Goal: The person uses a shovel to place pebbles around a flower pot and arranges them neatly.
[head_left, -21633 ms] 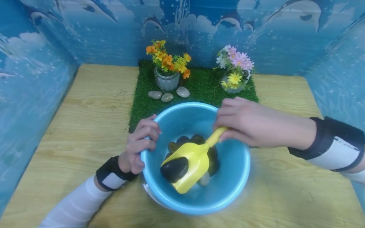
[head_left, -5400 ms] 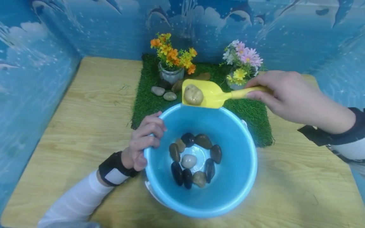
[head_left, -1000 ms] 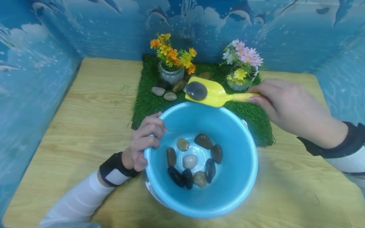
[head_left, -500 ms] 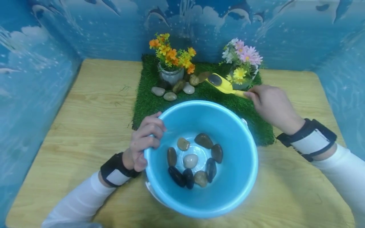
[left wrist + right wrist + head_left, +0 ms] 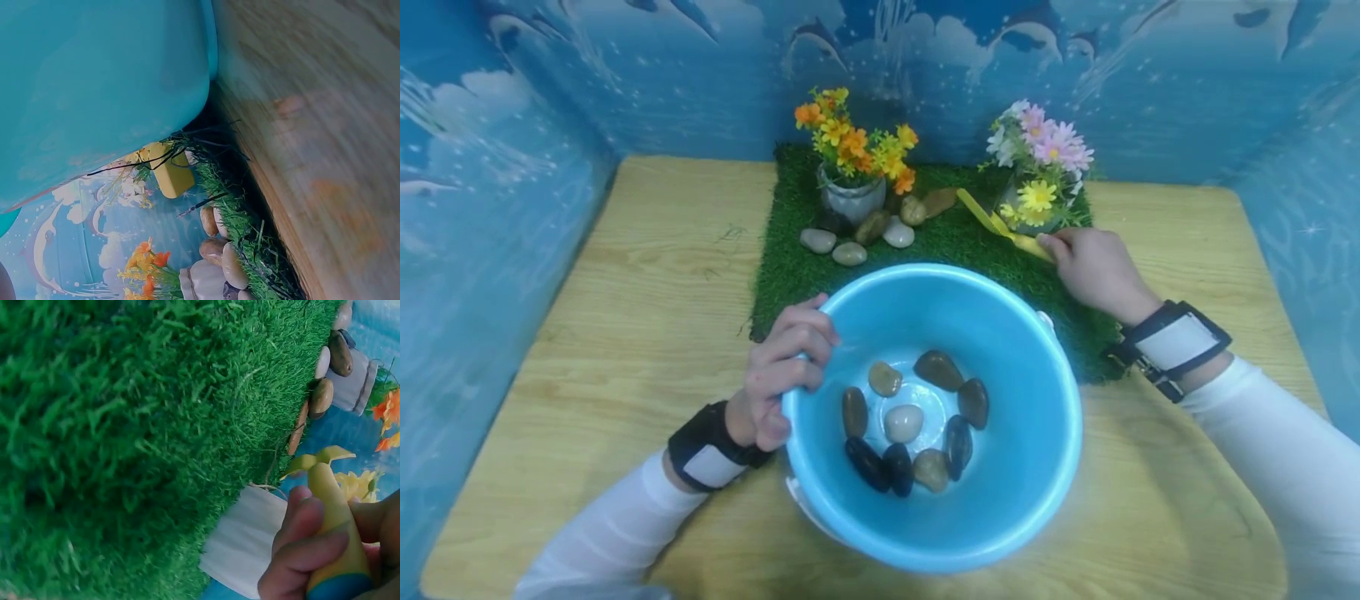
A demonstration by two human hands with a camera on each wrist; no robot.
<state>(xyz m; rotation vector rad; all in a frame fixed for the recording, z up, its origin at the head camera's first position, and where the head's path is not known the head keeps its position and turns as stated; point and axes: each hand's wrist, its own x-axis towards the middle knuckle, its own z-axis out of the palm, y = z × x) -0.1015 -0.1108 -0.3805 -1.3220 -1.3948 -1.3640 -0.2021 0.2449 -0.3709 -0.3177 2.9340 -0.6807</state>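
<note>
My left hand [image 5: 790, 362] grips the left rim of a light blue bucket [image 5: 1069, 417], fingers curled over its edge. Several dark, brown and pale stones [image 5: 904, 423] lie on the bucket's floor. Beyond the bucket, my right hand [image 5: 1093, 271] holds a yellow toy shovel [image 5: 1032, 246] by its handle. The shovel's blade is turned on its edge over the grass mat [image 5: 970, 250], between a brown stone [image 5: 940, 201] and the pot with pink and yellow flowers [image 5: 1041, 175]. Fingers wrap the shovel handle [image 5: 334, 519] in the right wrist view. No stone shows on the blade; its far side is hidden.
Several stones [image 5: 871, 227] cluster on the mat around a grey pot [image 5: 852, 198] of orange flowers. Wooden tabletop [image 5: 647, 275] extends on both sides. Blue dolphin-print walls [image 5: 925, 100] stand at the back and sides.
My right hand has moved the shovel back and right from above the bucket's far rim to the mat, and tipped the blade. The dark stone on it is out of sight. My left hand stays.
</note>
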